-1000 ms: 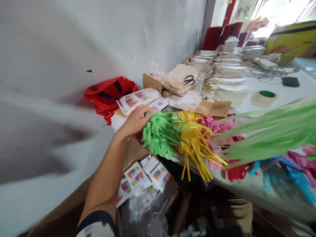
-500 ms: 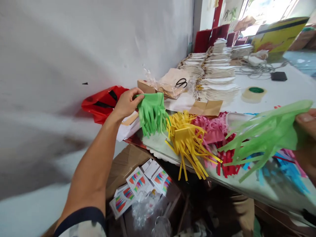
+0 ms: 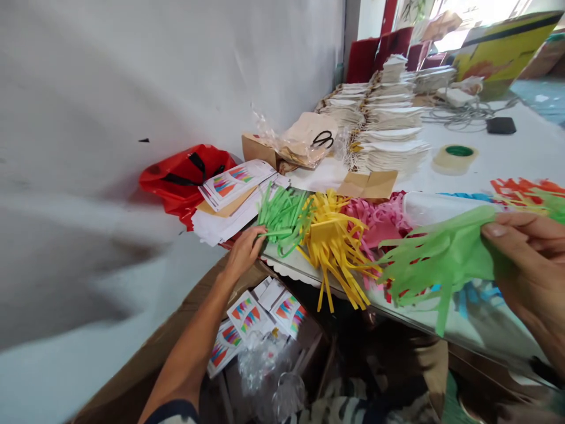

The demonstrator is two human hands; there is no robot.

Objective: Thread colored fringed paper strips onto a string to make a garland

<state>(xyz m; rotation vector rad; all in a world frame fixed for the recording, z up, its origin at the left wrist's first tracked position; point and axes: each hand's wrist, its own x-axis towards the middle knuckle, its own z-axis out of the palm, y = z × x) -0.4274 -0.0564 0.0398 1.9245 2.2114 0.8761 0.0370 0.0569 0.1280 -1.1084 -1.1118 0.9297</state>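
nearest, printed cards point(image 3: 246, 315) and crumpled clear plastic point(image 3: 260, 365) lie in a cardboard box point(image 3: 249, 278) below the counter point(image 3: 477, 333). over the counter's near edge, a person's right hand point(image 3: 529, 250) holds up a pale green fringed sheet point(image 3: 459, 244), thumb and fingers pinched on its uncut end. the left hand point(image 3: 243, 253) meets a green bundle point(image 3: 285, 218) on the counter, fingers bent at its near side; from here i cannot tell whether they grip. just beside it sit a yellow bundle point(image 3: 331, 235), strips dangling over the edge, and a pink bundle point(image 3: 375, 221). behind are a red bag point(image 3: 176, 179), black-handled scissors point(image 3: 323, 139), a tape roll point(image 3: 454, 160) and white stacks point(image 3: 391, 138); farthest, a yellow box point(image 3: 507, 50).
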